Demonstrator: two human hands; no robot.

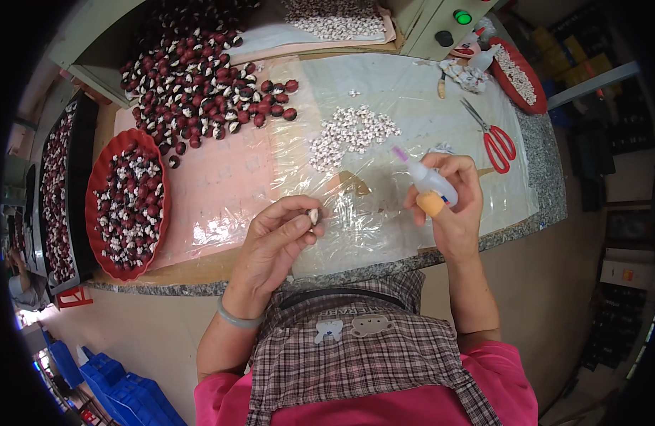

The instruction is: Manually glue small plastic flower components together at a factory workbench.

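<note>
Gluing in hand: left hand pinches a small white piece; right hand grips a glue bottle, nozzle likely to meet it next.

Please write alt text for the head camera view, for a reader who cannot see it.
A person's left hand pinches a small white piece while the right hand holds a small glue bottle over a plastic-covered worktable. Dark red pieces, a red tray, loose white pieces and red scissors lie beyond.
</note>
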